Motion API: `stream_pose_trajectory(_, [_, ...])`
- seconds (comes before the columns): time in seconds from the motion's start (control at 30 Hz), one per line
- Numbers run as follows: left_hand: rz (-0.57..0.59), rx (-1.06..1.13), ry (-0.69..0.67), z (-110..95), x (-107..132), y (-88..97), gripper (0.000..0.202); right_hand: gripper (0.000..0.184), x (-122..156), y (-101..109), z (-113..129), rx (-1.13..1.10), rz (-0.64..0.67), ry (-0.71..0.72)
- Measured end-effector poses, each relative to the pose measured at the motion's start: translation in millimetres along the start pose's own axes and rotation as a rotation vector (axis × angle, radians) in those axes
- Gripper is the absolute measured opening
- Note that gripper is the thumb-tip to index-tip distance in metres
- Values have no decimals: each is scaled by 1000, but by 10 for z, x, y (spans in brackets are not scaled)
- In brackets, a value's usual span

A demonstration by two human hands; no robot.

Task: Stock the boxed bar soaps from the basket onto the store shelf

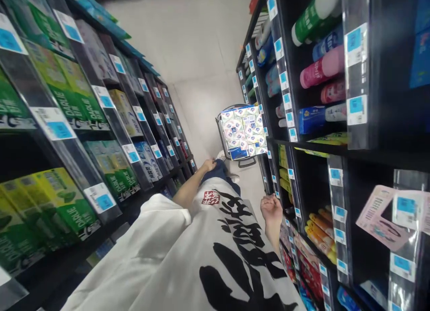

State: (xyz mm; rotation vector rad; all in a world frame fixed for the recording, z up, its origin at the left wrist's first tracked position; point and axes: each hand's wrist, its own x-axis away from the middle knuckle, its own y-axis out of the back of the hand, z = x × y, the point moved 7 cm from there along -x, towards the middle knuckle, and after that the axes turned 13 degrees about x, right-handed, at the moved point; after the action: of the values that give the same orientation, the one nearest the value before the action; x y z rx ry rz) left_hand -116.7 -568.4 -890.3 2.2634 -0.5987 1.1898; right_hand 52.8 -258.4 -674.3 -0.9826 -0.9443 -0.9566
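I look down my own body in a shop aisle, over a white T-shirt (pixel 188 257) printed with large black characters. My left hand (pixel 210 164) hangs beside my thigh on dark jeans, its fingers loosely curled with nothing seen in them. My right hand (pixel 271 209) is held at my side in a loose fist, close to the lower right-hand shelves, and it holds nothing. A trolley (pixel 224 143) filled with blue-and-white tissue packs (pixel 243 129) stands on the floor just ahead of my feet.
Black shelving lines both sides of the narrow aisle. On the left are green toothpaste boxes (pixel 63 203) behind blue price tags. The right shelves hold bottles (pixel 322 69) and tubes (pixel 319 235). Pale floor (pixel 198 55) stretches ahead beyond the trolley.
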Motion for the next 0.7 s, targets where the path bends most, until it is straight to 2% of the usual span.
stream_pose_trajectory(0.1, [32, 20, 32, -126, -223, -152, 38, 28, -46, -33, 67, 77, -13, 33])
stream_pose_trajectory(0.2, [36, 31, 28, -308, -418, -135, 38, 25, -61, -41, 98, 97, -64, 57])
stream_pose_trajectory(0.37, [-35, 48, -18, -716, -655, 186, 39, 14, -82, 115, 87, 236, -195, 123])
stream_pose_trajectory(0.47, [-100, 88, -19, -879, -835, 423, 43, 9, -186, 297, -29, 365, -242, 95])
stream_pose_trajectory(0.6, [-196, 178, 30, -909, -1187, 666, 51, 21, -303, 637, -181, 541, -349, -2])
stream_pose_trajectory(0.7, [-252, 263, 70, -879, -1501, 752, 55, 29, -344, 849, -191, 634, -354, -49])
